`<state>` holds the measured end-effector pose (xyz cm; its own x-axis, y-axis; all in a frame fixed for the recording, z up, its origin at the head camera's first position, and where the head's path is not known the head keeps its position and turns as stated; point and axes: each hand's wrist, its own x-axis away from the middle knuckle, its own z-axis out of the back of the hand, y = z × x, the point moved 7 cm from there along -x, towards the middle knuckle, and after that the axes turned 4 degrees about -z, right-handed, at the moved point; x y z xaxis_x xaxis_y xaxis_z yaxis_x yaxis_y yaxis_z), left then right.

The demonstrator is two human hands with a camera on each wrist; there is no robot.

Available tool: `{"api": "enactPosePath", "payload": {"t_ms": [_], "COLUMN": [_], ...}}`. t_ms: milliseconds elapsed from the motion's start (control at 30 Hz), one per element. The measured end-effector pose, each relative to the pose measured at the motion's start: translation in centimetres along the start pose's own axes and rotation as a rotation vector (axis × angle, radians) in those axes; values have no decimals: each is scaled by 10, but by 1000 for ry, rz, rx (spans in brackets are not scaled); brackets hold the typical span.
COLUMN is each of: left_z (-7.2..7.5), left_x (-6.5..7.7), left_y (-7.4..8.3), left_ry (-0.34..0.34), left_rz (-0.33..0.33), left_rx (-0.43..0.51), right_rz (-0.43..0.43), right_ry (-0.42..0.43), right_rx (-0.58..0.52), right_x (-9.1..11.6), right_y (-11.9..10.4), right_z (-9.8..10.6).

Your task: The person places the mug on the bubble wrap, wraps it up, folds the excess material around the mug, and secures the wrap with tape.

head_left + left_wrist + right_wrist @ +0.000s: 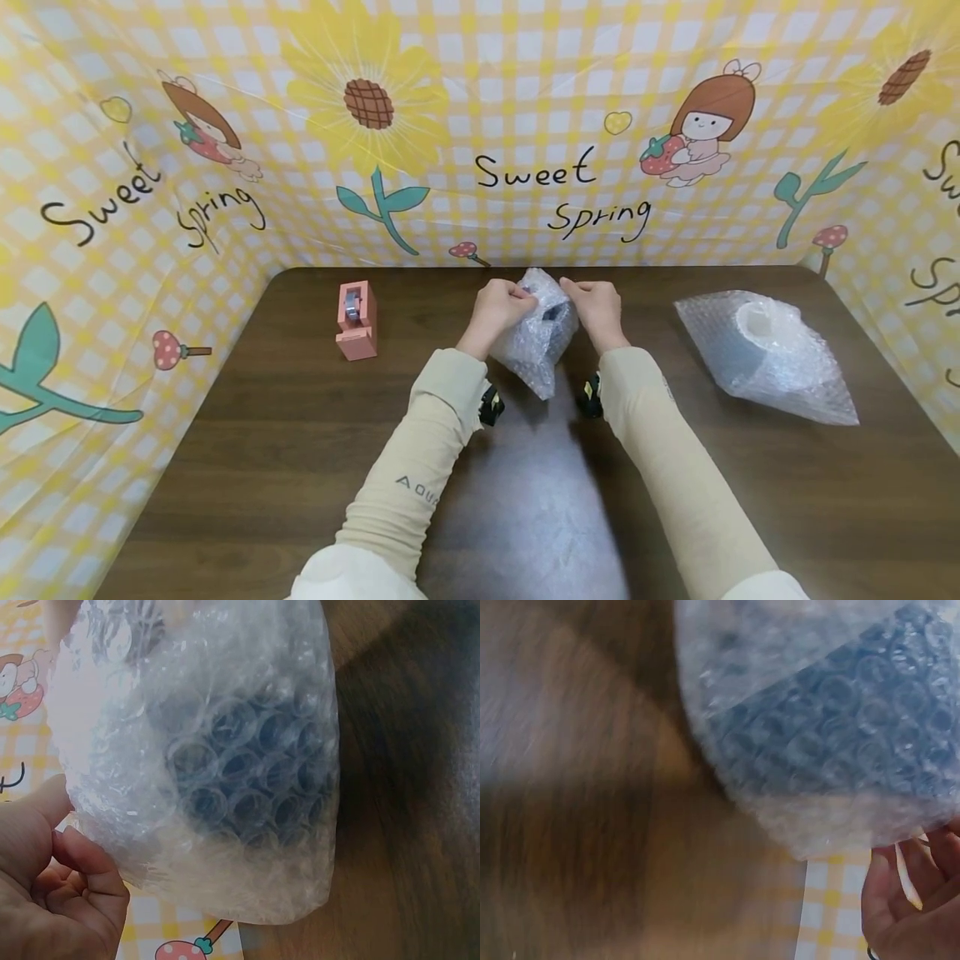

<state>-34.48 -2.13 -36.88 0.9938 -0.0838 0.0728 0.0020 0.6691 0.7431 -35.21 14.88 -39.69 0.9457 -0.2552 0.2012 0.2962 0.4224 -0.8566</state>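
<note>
A bubble wrap bag (528,346) with a dark blue object inside stands near the far edge of the table. The bag's layers blur the object's shape. My left hand (501,310) pinches the bag's upper left edge between thumb and curled forefinger, as the left wrist view also shows. On the opposite side, my right hand (597,307) pinches the upper right edge. In the right wrist view the right fingers (949,851) meet the rim of the plastic, partly cut off by the frame.
A pink tape dispenser (357,321) stands to the left on the dark wooden table (247,467). To the right lies a second bubble wrap bag (795,358) around a white and pale blue thing. A checked, printed cloth (525,100) walls the back and sides.
</note>
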Motion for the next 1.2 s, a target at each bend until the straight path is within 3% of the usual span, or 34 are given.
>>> {"api": "enactPosePath", "payload": {"t_ms": [200, 467, 600, 733, 900, 1033, 1200], "left_z": [0, 2, 1, -2, -6, -7, -8], "left_x": [0, 1, 1, -4, -6, 2, 8], "left_y": [-1, 2, 3, 2, 0, 8, 17], "left_ry": [-16, -31, -65, -91, -42, 3, 89], "left_rz": [18, -4, 8, 2, -19, 20, 35], "left_rx": [6, -10, 2, 16, 9, -105, -279], "right_rz": [45, 160, 189, 157, 133, 153, 217], "right_ry": [-38, -256, -295, -305, -283, -270, -244], "right_rx": [178, 360, 321, 252, 183, 189, 285], "right_x": [3, 12, 15, 15, 13, 12, 14], "right_y": [-6, -16, -15, -11, -9, -10, -14], "right_z": [-2, -14, -17, -19, -22, -24, -27]}}
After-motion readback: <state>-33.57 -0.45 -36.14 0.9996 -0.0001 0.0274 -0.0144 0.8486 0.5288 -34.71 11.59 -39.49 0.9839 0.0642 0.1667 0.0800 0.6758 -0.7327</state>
